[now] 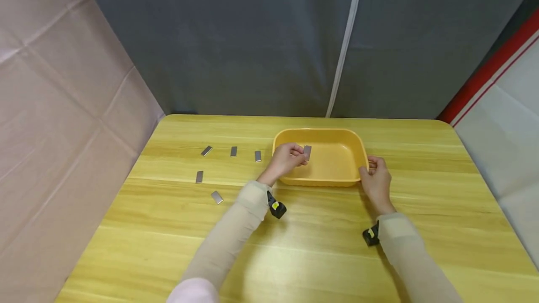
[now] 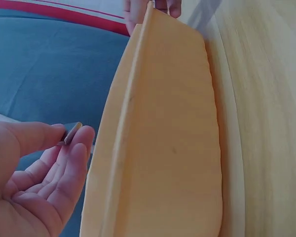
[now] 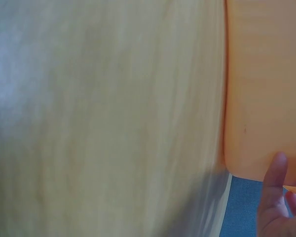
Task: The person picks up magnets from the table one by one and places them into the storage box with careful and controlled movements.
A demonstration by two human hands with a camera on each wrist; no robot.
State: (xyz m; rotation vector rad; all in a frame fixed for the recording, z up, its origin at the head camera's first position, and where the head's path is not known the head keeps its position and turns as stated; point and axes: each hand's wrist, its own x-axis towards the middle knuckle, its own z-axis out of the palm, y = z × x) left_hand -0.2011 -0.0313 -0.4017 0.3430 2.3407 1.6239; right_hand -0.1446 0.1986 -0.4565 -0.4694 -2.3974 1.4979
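A yellow plastic tray (image 1: 337, 179) sits on the wooden table. My left hand (image 1: 287, 158) reaches over the tray's left rim and pinches a small grey metal plate (image 1: 307, 152) between thumb and fingers; the left wrist view shows that plate (image 2: 71, 133) edge-on beside the tray's wall (image 2: 163, 148). My right hand (image 1: 376, 179) grips the tray's right rim, its fingers curled over the edge. In the right wrist view one fingertip (image 3: 274, 177) lies against the tray's outer wall (image 3: 261, 89).
Several more grey metal plates lie on the table left of the tray: three in a row (image 1: 233, 151) and two nearer me (image 1: 216, 197). Grey and pink fabric walls stand behind and to the left. A black wrist camera (image 1: 276, 207) is strapped on each sleeve.
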